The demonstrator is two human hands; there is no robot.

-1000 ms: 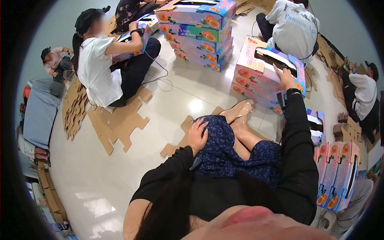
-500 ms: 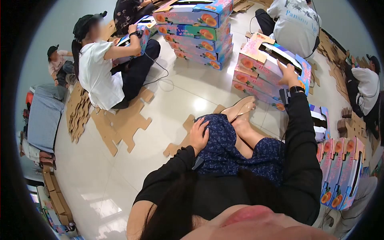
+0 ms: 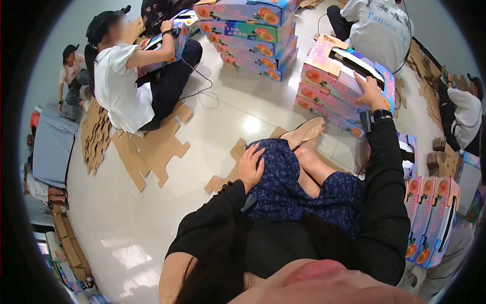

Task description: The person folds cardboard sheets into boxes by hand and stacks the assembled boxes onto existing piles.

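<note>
My left hand (image 3: pixel 250 168) lies flat on my knee, over the dark blue patterned cloth (image 3: pixel 276 169), with its fingers a little apart. To the right, my right hand (image 3: pixel 371 95) rests with spread fingers against the near upper edge of a fruit-printed carton (image 3: pixel 331 76). That carton has a dark slot in its top and lies on a low stack of similar cartons (image 3: pixel 324 110). A black band and a small dark device are at my right wrist.
A taller carton stack (image 3: pixel 248 33) stands ahead. Upright cartons (image 3: pixel 428 218) are at right. Flat cardboard pieces (image 3: pixel 152 147) lie on the tiled floor. A seated person in white (image 3: pixel 119 81) handles a carton at left; another (image 3: pixel 379 28) sits beyond my right hand.
The view has shifted slightly. My left hand stays on my knee and my right hand stays on the carton. The person at the far left now has an arm hanging lower.
</note>
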